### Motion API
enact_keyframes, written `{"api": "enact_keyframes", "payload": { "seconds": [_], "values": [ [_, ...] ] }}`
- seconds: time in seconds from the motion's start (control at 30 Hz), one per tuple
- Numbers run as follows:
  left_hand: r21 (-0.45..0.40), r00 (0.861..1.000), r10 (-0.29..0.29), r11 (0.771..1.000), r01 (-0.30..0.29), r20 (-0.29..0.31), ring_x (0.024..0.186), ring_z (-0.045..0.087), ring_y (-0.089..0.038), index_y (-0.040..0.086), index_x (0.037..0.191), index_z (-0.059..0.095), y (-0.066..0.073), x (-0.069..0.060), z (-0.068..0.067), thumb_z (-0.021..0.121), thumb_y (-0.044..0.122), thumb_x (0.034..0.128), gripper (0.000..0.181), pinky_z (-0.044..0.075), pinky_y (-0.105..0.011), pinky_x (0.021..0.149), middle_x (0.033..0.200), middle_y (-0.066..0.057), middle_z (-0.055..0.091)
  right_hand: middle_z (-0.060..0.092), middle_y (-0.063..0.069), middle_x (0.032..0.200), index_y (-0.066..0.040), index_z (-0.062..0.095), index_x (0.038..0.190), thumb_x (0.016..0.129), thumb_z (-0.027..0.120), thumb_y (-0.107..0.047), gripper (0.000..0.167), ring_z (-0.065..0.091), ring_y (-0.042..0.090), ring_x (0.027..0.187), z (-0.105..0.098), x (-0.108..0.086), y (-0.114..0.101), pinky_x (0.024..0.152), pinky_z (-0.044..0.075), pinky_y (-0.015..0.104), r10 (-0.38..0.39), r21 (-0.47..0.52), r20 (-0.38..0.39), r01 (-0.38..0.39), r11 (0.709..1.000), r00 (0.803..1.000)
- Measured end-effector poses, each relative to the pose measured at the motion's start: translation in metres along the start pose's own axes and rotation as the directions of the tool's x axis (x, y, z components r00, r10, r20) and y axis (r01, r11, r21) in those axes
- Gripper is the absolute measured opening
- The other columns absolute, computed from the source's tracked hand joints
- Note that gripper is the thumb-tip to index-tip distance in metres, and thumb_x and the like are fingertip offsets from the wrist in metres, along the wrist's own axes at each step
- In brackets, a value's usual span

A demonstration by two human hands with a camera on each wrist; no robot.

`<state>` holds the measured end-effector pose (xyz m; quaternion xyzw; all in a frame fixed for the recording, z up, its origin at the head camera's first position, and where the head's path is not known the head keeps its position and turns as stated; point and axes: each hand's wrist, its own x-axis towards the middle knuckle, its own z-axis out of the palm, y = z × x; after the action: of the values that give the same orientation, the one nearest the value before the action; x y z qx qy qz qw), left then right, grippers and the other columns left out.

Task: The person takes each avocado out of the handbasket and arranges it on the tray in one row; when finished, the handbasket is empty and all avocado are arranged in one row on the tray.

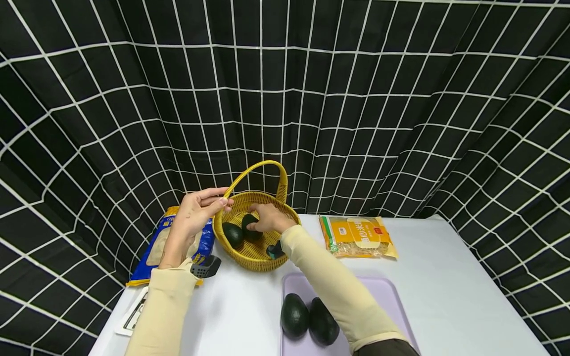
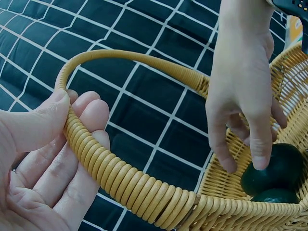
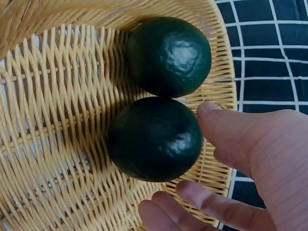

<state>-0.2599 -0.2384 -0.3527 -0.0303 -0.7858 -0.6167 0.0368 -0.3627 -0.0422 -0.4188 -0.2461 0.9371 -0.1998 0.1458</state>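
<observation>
The left hand [image 1: 194, 213] pinches the wrapped handle [image 2: 96, 156] of a yellow wicker basket [image 1: 256, 265] between thumb and fingers, its other fingers loosely extended. Inside the basket, two dark green avocados [image 1: 232, 235] [image 3: 168, 57] lie side by side at the left. Over the nearer-to-centre avocado [image 1: 252, 233] [image 3: 156, 139] reaches the right hand [image 1: 269, 218], fingers spread around it. In the right wrist view the thumb is at its edge and the other fingers stand apart from it; whether the thumb touches cannot be told.
Two more avocados [image 1: 294, 316] [image 1: 323, 322] lie on a lilac tray [image 1: 386, 291] beneath the right forearm. Left of the basket is a blue bag [image 1: 151, 257]; an orange packet [image 1: 358, 238] lies to its right. A white-edged item [image 1: 133, 315] sits at the table's left edge. Gridded black cloth stands behind.
</observation>
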Motion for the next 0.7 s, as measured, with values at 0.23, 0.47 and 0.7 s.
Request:
{"api": "enact_keyframes", "payload": {
  "seconds": [0.23, 0.47, 0.7],
  "values": [
    [-0.028, 1.0, 0.006, 1.0, -0.006, 0.003, 0.091, 0.074, -0.008, 0.007, 0.139, 0.06, 0.0, 0.0, 0.001, 0.06, 0.019, 0.1029, 0.038, 0.053, -0.014, 0.091, 0.117, -0.014, 0.075, 0.059, 0.01, 0.144, -0.019, 0.055, 0.145, 0.093, 0.074, -0.033, 0.056, 0.054, 0.026, 0.133, 0.005, 0.005, 0.0, 0.109, 0.048, 0.044, 0.013, -0.01, 0.012, -0.013, 1.0, 1.0],
    [-0.026, 1.0, 0.009, 1.0, -0.009, 0.007, 0.092, 0.075, -0.011, 0.007, 0.139, 0.06, 0.0, 0.001, 0.001, 0.062, 0.017, 0.1022, 0.038, 0.054, -0.016, 0.09, 0.115, -0.013, 0.076, 0.06, 0.009, 0.142, -0.021, 0.054, 0.145, 0.093, 0.075, -0.035, 0.058, 0.056, 0.024, 0.13, 0.008, 0.01, 0.002, 0.107, 0.049, 0.043, 0.027, -0.022, 0.017, -0.027, 0.999, 0.999],
    [-0.007, 1.0, 0.019, 1.0, -0.019, -0.004, 0.09, 0.075, -0.008, 0.007, 0.138, 0.062, 0.0, 0.001, 0.001, 0.063, 0.019, 0.1015, 0.038, 0.055, -0.016, 0.089, 0.116, -0.015, 0.075, 0.062, 0.009, 0.138, -0.021, 0.054, 0.144, 0.092, 0.077, -0.033, 0.059, 0.059, 0.023, 0.125, 0.012, 0.013, 0.0, 0.106, 0.05, 0.042, 0.027, -0.013, 0.017, -0.027, 1.0, 0.999]
  ]
}}
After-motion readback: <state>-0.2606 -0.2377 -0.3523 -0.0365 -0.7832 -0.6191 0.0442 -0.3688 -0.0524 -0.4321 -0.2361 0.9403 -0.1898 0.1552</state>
